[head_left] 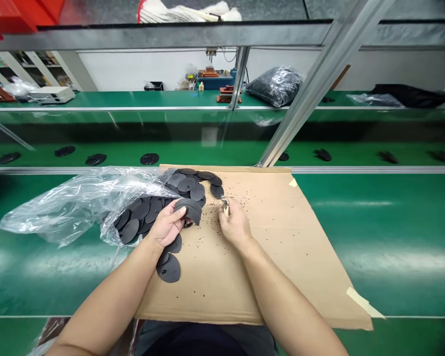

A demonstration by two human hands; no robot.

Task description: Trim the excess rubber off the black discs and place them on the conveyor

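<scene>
In my left hand (169, 222), a black disc (191, 210) is pinched between thumb and fingers, its flexible sheet bent over; whether more than one disc is held I cannot tell. My right hand (235, 222) is closed around a small metal clipper-like tool (226, 205), its silver end pointing away from me and most of its body hidden by the fingers. The tool and the held disc are apart. Beside my left hand, a pile of black discs (141, 210) spills from a clear plastic bag (74, 202). Two loose discs (168, 268) lie overlapping nearer to me.
A taped cardboard sheet (274, 277) covers part of the green bench (385, 222), scattered with tiny black bits (241, 202). Beyond it, several black pieces (149, 158) lie along a green belt (193, 148). A slanting metal post (304, 104) rises at the sheet's far right.
</scene>
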